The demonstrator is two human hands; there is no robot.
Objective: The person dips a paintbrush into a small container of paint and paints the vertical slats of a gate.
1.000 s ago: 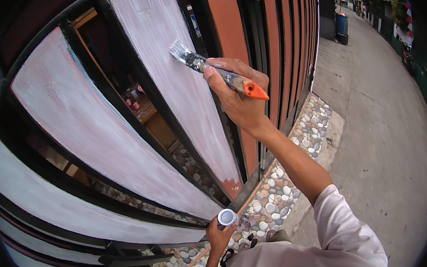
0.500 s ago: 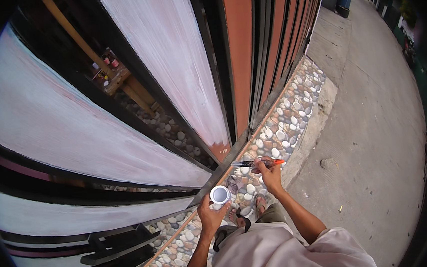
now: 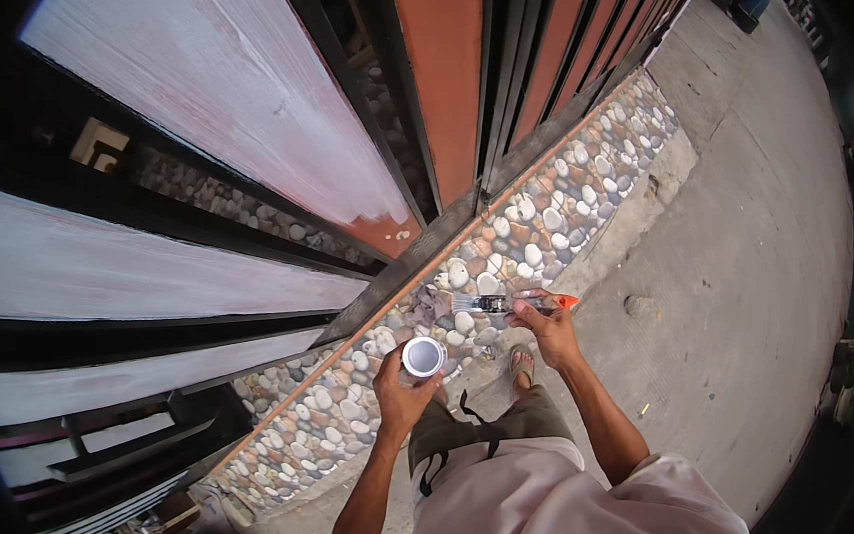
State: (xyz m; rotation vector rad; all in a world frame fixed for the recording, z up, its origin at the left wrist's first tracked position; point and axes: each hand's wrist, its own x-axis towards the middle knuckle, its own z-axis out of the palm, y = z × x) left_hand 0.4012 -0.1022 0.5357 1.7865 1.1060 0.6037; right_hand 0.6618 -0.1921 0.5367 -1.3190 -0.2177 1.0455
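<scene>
My left hand [image 3: 400, 400] is wrapped round a small white can [image 3: 423, 356] with pale paint inside. Level with it to the right, my right hand [image 3: 550, 333] grips a paintbrush [image 3: 495, 304] with an orange handle end. The brush's bristles point left, over the pebbled strip, apart from both can and fence. Ahead stands a fence of upright slats on dark framing. One slat [image 3: 243, 91] wears streaky whitish paint, with bare orange-brown at its lower end [image 3: 384, 234]. To its right, an orange-brown slat [image 3: 444, 75] shows no white.
A pebble-set strip [image 3: 544, 220] runs along the fence's dark bottom rail [image 3: 406, 259]. A greyish crumpled scrap [image 3: 431, 305] lies on it. Concrete paving [image 3: 726, 243] spreads to the right, with a blue drum [image 3: 751, 2] far off. A dark ledge [image 3: 131, 453] juts from the fence at lower left.
My view has shifted, and the fence now sits farther left. The brush and can are farther from the bottom rail. Both hands keep their hold.
</scene>
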